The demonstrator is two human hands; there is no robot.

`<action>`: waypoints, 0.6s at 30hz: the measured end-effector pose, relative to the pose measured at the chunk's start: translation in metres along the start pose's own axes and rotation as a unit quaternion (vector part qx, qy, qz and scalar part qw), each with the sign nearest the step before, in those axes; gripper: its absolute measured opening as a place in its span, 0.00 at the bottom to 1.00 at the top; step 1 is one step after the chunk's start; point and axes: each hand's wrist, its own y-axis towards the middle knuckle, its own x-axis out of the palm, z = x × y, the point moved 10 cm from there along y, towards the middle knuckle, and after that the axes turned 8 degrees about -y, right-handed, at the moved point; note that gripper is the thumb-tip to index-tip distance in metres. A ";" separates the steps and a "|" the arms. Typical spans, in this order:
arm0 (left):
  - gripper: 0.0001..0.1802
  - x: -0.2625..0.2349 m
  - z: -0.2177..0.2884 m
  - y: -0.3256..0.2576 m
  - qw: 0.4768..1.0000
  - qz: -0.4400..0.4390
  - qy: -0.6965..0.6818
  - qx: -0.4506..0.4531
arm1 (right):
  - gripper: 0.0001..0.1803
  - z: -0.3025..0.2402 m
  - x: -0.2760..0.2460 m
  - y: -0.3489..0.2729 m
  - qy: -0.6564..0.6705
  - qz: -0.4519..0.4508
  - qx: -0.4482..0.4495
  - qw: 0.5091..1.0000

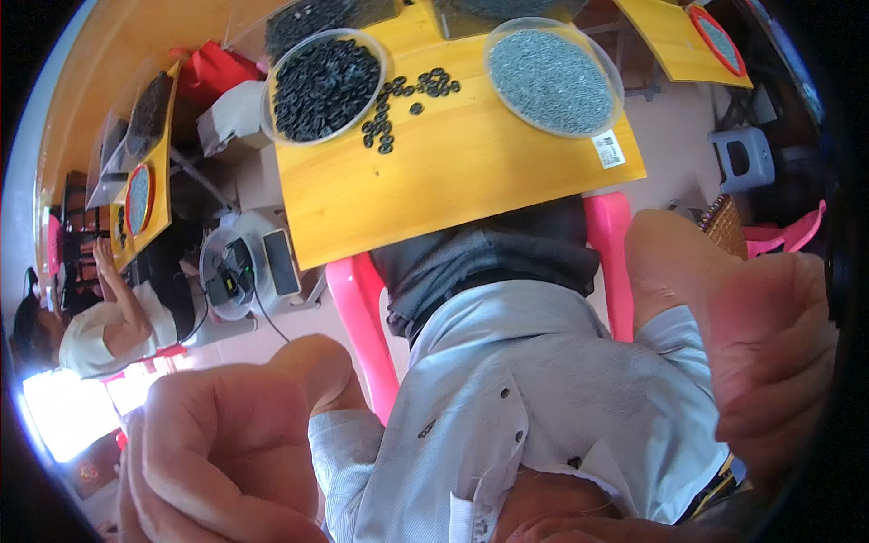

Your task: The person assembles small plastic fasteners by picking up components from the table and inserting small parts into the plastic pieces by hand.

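My left hand [222, 443] is raised close to the camera at the lower left, its fingers curled in. At the right rim my right hand [769, 353] is held up likewise, fingers folded. The fingertips of both are out of sight, so whatever they may grip is hidden. Neither hand touches the yellow table [434, 172] beyond my lap. On it stand a clear round tub of small black parts [326, 89] and, to the right, a clear round tub of small silvery metal pieces [549, 81]. Several loose black parts [385, 118] lie between the tubs.
I sit in a pink armchair [362, 317]. A white label [608, 149] is on the table's near right corner. Left of me, a co-worker [118, 317] sits at another table [156, 208]. A clear tub with a black device and cables [228, 271] stands nearby. A grey stool [742, 158] is at right.
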 end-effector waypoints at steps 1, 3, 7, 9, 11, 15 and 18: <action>0.12 0.001 0.000 -0.001 1.000 0.001 0.000 0.004 | 0.07 -0.001 -0.003 0.001 -0.001 0.011 -0.016 1.000; 0.07 0.003 -0.001 -0.003 0.999 0.007 0.035 -0.007 | 0.08 0.003 0.000 0.003 0.028 0.009 -0.008 1.000; 0.07 -0.001 0.000 -0.011 0.992 0.101 0.016 0.080 | 0.12 0.016 0.017 0.009 0.155 0.020 0.031 0.987; 0.09 -0.001 -0.003 -0.013 0.995 0.078 0.056 0.026 | 0.11 0.025 0.023 0.010 0.122 0.019 0.064 0.990; 0.11 -0.001 -0.005 -0.009 0.997 0.028 0.052 -0.044 | 0.10 0.043 0.027 0.004 0.074 0.021 0.121 0.990; 0.12 -0.004 -0.033 -0.023 0.990 0.102 0.053 -0.083 | 0.07 0.084 0.049 -0.009 -0.001 0.031 0.214 0.976; 0.14 -0.019 -0.046 -0.054 0.954 0.296 0.048 -0.031 | 0.06 0.120 0.078 -0.025 -0.042 0.031 0.279 0.959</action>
